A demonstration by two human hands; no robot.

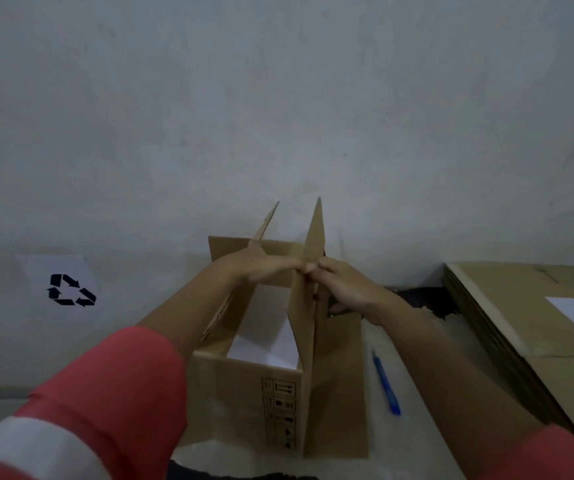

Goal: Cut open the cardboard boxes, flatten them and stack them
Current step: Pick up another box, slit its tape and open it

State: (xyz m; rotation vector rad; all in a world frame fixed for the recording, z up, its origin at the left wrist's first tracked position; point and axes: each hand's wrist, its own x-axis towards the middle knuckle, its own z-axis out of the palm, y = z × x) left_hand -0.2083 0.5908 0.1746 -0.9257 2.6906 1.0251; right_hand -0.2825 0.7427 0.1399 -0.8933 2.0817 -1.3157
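Cardboard box (244, 393), long axis receding, open top up, flap (314, 237) upright

Tally: four single things and one pair.
One open cardboard box (244, 393) stands at centre, two flaps (315, 237) raised; one stack of flattened boxes (521, 323) lies at 3 o'clock, its layers too blurred to count; one blue pen-shaped tool (385, 382) at 4 o'clock; one recycling sheet (67, 289) at 9 o'clock; left grip (264, 271) and right grip (344, 289) at 12 o'clock.
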